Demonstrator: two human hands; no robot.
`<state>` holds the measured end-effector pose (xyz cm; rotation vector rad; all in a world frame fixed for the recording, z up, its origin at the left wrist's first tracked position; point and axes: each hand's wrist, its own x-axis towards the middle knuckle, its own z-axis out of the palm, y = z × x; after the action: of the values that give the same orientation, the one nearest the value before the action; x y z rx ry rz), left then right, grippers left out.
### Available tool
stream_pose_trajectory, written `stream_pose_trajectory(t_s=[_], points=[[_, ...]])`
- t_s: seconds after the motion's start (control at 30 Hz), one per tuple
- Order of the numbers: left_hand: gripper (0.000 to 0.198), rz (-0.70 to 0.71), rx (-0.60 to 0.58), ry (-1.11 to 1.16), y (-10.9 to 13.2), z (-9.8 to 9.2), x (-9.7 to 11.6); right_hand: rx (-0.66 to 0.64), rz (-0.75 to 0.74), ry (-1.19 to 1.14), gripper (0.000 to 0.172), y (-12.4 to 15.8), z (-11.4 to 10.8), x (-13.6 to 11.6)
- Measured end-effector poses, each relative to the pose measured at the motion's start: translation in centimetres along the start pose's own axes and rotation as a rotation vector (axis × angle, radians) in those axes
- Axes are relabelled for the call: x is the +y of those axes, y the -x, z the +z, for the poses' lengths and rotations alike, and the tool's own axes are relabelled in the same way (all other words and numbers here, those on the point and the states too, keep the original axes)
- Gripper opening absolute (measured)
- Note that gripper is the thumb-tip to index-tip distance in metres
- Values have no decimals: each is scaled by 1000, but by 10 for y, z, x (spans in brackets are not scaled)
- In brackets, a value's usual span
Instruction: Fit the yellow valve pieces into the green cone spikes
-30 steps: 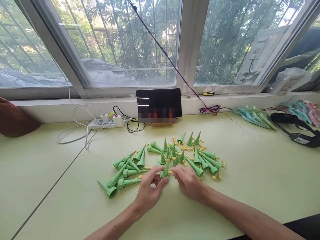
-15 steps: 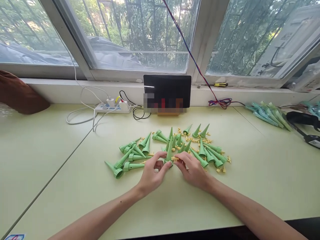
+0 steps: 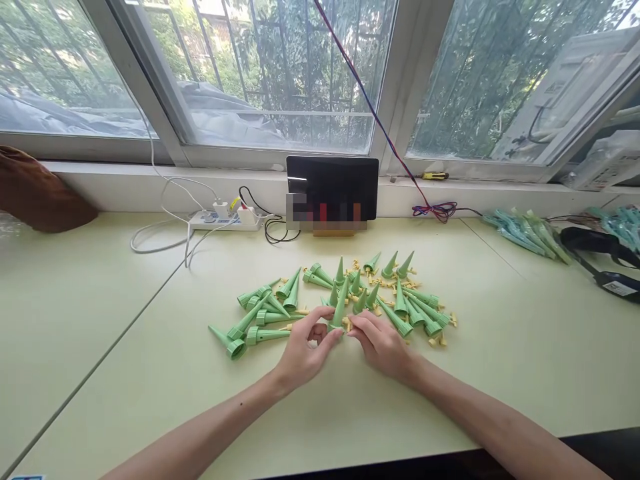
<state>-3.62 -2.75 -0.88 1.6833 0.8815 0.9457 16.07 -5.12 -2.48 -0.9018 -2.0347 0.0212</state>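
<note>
My left hand (image 3: pixel 306 343) grips a green cone (image 3: pixel 340 305) near its base, and the cone points upward. Close to its right side, my right hand (image 3: pixel 383 343) pinches a small yellow piece (image 3: pixel 348 324) between thumb and fingers. Whether the yellow piece touches the cone is too small to tell. Several green cones lie to the left, one of them a capped cone (image 3: pixel 267 335) on its side. More cones stand or lie behind and to the right, such as an upright cone (image 3: pixel 401 299). Small yellow parts (image 3: pixel 437 339) are scattered among them.
A dark tablet (image 3: pixel 333 187) stands at the back by the window. A white power strip (image 3: pixel 225 220) with cables lies left of it. Bundled wires (image 3: pixel 435 211), plastic-wrapped pieces (image 3: pixel 525 233) and a black strap (image 3: pixel 595 243) are at the back right.
The view has shifted slightly. The yellow piece at the right fingertips has tilted from roughly level to more upright. My left hand still holds the cone.
</note>
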Motion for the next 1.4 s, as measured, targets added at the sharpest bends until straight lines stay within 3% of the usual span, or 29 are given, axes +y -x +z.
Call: stream_pose_trajectory(t_s=[0.1, 0.3, 0.43, 0.6, 0.73, 0.97, 1.23, 1.4], points=[[25, 66, -17, -44, 0, 1, -4, -6, 33, 11, 15, 3, 1, 0], [24, 177, -16, -114, 2, 2, -10, 0, 94, 49, 27, 4, 5, 1], [25, 129, -5, -135, 2, 2, -8, 26, 142, 1, 29, 1, 7, 1], [24, 55, 7, -139, 2, 2, -1, 124, 188, -87, 11, -1, 8, -1], [26, 15, 37, -111, 1, 2, 2, 132, 148, -91, 25, -2, 8, 0], [31, 19, 69, -98, -2, 0, 4, 120, 74, -105, 29, -8, 6, 1], [30, 40, -62, -45, -9, -4, 6, 125, 17, -88, 29, -7, 5, 8], [27, 122, -49, -145, -8, -4, -2, 103, 67, -130, 27, -2, 6, 7]])
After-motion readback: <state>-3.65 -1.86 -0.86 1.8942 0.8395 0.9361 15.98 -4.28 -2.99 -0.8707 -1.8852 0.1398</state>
